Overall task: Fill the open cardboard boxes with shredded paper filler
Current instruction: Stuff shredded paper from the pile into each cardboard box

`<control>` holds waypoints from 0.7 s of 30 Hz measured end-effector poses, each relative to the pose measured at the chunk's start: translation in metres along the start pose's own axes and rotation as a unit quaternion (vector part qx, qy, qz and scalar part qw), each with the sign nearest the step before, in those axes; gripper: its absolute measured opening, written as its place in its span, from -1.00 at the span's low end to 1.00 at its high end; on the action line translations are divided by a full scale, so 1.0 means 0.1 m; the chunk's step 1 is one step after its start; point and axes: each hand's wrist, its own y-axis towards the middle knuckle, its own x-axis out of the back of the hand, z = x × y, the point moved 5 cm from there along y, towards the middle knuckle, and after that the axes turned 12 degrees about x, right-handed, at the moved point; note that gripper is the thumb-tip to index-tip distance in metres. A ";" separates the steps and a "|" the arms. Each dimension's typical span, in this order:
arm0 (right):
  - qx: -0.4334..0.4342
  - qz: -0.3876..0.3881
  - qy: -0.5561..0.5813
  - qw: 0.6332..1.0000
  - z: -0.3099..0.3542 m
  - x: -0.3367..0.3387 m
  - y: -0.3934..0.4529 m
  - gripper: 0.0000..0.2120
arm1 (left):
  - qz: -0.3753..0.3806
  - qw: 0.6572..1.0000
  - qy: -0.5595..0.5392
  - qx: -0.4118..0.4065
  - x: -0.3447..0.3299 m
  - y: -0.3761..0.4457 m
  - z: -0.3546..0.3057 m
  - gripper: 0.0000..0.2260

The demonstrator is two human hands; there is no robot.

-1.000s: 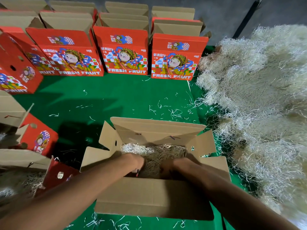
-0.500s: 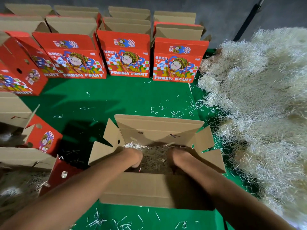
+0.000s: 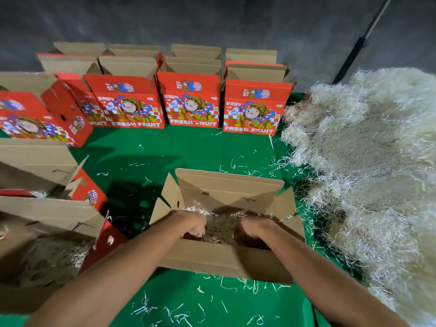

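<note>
An open brown cardboard box [image 3: 226,260] stands on the green cloth in front of me, flaps up. Pale shredded paper filler [image 3: 220,228] lies inside it. Both my hands reach down into the box. My left hand [image 3: 193,224] is at the left side of the filler with its fingers curled down into the strands. My right hand [image 3: 252,230] is at the right side in shadow, and its fingers are hidden. A large heap of loose shredded paper [image 3: 368,173] fills the right side of the view.
A row of red "FRESH FRUIT" boxes [image 3: 192,102] with open flaps lines the back, with more behind. At my left stand further open boxes, one [image 3: 47,253] holding filler. Stray strands litter the green cloth [image 3: 146,156]. A dark pole [image 3: 354,50] leans at the back right.
Both hands stay inside the box on the filler, shifting only slightly. My view has tilted up and pulled back, so more of the back wall shows.
</note>
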 end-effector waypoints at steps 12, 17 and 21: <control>0.018 -0.415 -0.054 0.908 -0.05 0.84 -1.26 -0.67 | -0.319 0.902 -0.227 -0.180 0.80 -1.32 -0.51 -0.90; 0.009 -0.501 -0.054 0.864 -0.29 0.69 -1.48 -0.53 | -0.161 0.943 -0.197 -0.213 0.48 -1.63 -0.71 -0.30; 0.001 -0.466 -0.005 0.885 -0.44 0.55 -1.47 -0.51 | -0.097 0.969 -0.135 -0.185 0.20 -1.70 -0.92 -0.09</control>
